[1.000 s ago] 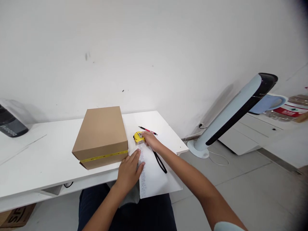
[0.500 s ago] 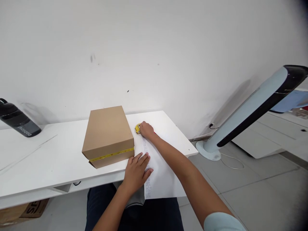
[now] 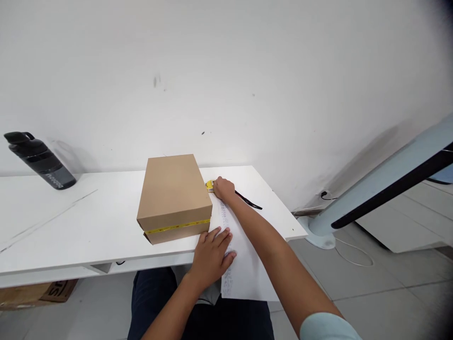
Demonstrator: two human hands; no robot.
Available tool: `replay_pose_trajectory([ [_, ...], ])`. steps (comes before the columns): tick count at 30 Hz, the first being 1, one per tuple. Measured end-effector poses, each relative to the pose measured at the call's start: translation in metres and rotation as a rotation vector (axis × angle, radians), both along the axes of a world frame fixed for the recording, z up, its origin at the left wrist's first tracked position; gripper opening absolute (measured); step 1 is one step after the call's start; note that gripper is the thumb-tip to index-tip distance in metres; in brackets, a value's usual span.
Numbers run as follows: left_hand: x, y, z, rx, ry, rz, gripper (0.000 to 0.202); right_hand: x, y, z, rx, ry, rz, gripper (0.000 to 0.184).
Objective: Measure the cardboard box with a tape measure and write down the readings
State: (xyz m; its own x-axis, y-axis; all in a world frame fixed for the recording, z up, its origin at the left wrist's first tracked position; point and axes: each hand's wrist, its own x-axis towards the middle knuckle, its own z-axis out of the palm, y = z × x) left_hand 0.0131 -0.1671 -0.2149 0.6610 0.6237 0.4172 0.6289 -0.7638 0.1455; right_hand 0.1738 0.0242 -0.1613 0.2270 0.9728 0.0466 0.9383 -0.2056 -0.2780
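My right hand [image 3: 224, 189] is closed around a yellow tape measure [image 3: 210, 186], close against the right side of a closed brown cardboard box [image 3: 175, 186]. A dark strap [image 3: 249, 202] trails rightward from behind that hand. Along the front of the box runs a narrow yellow strip [image 3: 177, 227] with small marks; whether it joins the tape measure is hidden. My left hand [image 3: 210, 257] lies with fingers spread at the front table edge, beside the box's near right corner. Its fingertips rest on a white sheet of paper [image 3: 247, 278] with a printed column, which hangs past the edge.
The white table [image 3: 106, 226] stands against a wall. A dark bottle [image 3: 44, 163] stands at the left. A pale blue and black tower-shaped appliance [image 3: 382, 184] rises from the floor at the right, with a cable by its base. Another carton [image 3: 38, 293] lies under the table.
My view has swung left, so the scene sits further right. My right hand has brought the tape measure nearer the box's side, and its strap now shows. The left hand stays by the corner.
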Motion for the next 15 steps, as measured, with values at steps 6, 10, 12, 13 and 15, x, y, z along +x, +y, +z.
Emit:
replay_pose_trajectory([
  [6,0.001,0.0,-0.001,-0.025,-0.008,-0.004,0.046,-0.003,0.005,-0.006,0.007,-0.019,-0.002,0.034],
  [10,0.001,0.0,-0.004,-0.028,-0.015,-0.005,0.046,-0.004,0.006,-0.009,0.006,-0.019,-0.015,0.034],
  [12,0.001,0.0,-0.004,-0.022,-0.017,-0.001,0.045,-0.003,0.006,-0.01,0.006,-0.014,-0.019,0.034],
  [13,0.001,0.0,-0.005,-0.018,-0.017,0.0,0.045,-0.003,0.005,-0.01,0.006,-0.011,-0.021,0.034],
  [15,0.002,0.0,-0.005,-0.012,-0.016,0.003,0.045,-0.002,0.005,-0.011,0.005,-0.003,-0.027,0.034],
])
